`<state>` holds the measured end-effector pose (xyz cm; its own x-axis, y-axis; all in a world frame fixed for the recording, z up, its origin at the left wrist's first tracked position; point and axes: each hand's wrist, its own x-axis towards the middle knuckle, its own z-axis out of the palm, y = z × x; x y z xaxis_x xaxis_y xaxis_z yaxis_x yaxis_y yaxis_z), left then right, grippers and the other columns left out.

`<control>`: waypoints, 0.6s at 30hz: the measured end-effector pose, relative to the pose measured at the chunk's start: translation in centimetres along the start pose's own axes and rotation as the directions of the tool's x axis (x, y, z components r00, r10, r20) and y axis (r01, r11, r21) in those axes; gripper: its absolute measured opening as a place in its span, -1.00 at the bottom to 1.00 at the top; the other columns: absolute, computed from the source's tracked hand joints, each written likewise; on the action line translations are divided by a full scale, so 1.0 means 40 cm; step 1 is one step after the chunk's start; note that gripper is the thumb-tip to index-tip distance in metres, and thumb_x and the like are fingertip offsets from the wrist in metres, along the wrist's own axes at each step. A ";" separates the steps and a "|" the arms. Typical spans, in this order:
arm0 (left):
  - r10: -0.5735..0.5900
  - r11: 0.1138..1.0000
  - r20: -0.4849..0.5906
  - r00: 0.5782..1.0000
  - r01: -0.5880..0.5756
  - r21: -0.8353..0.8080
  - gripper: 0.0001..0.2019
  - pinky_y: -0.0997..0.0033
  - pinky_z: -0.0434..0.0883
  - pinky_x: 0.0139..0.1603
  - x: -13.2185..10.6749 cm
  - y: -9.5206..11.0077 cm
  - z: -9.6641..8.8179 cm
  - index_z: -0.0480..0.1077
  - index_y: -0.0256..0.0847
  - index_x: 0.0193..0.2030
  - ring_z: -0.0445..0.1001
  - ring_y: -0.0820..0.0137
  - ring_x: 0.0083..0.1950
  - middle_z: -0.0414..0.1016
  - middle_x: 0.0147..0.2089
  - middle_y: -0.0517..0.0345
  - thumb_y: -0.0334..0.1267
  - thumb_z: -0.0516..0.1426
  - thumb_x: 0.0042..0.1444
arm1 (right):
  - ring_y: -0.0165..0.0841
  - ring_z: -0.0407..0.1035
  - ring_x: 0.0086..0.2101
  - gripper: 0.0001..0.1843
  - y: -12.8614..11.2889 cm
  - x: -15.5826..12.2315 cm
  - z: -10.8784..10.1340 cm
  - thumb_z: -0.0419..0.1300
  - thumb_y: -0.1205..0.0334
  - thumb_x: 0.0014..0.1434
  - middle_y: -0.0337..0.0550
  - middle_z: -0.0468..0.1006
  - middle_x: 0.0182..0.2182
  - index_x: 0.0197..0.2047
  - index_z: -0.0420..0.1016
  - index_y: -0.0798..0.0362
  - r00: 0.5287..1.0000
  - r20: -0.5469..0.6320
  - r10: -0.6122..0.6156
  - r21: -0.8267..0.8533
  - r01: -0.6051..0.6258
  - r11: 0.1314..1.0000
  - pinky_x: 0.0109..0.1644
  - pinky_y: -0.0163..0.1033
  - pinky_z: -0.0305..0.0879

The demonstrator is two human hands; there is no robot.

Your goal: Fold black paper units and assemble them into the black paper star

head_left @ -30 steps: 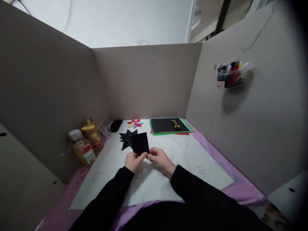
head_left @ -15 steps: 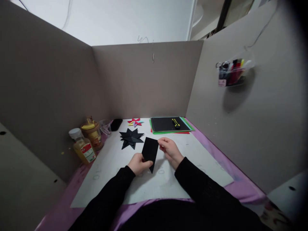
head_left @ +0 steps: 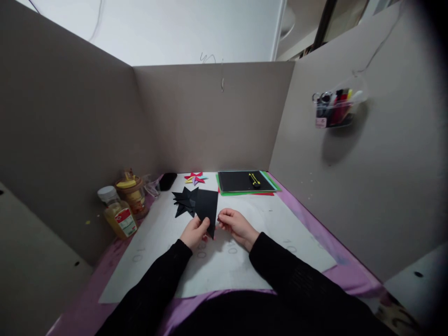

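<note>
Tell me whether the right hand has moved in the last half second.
Yes. The right hand moved left, away from the coloured paper stack, toward the black paper star, up to the black paper sheet.

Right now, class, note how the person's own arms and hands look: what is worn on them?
Both arms wear long black sleeves that reach the wrists: the left sleeve and the right sleeve, whose fabric shows a fine knitted texture. The left hand and right hand are bare, with no gloves; no ring, watch or marking shows.
</note>
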<state>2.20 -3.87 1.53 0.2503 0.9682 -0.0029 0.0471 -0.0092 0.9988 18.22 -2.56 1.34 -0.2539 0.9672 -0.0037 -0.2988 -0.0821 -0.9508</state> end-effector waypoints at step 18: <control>-0.039 0.993 0.031 0.999 0.042 -0.106 -0.53 0.61 -0.03 -0.71 -0.008 0.018 0.006 0.21 -0.23 -0.29 0.18 0.61 -0.67 0.51 -0.37 0.10 0.20 0.04 -0.02 | -0.56 0.07 -0.69 -0.63 -0.007 0.003 -0.014 0.38 0.11 -0.21 -0.40 0.22 -0.72 -0.51 0.26 0.07 0.993 -0.118 -0.011 0.190 0.033 0.981 -0.62 -0.39 -0.12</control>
<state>2.37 -4.26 2.25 0.2780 0.9596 -0.0429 -0.0454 0.0577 0.9973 18.79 -2.26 1.41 -0.1403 0.9896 -0.0301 -0.4768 -0.0942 -0.8740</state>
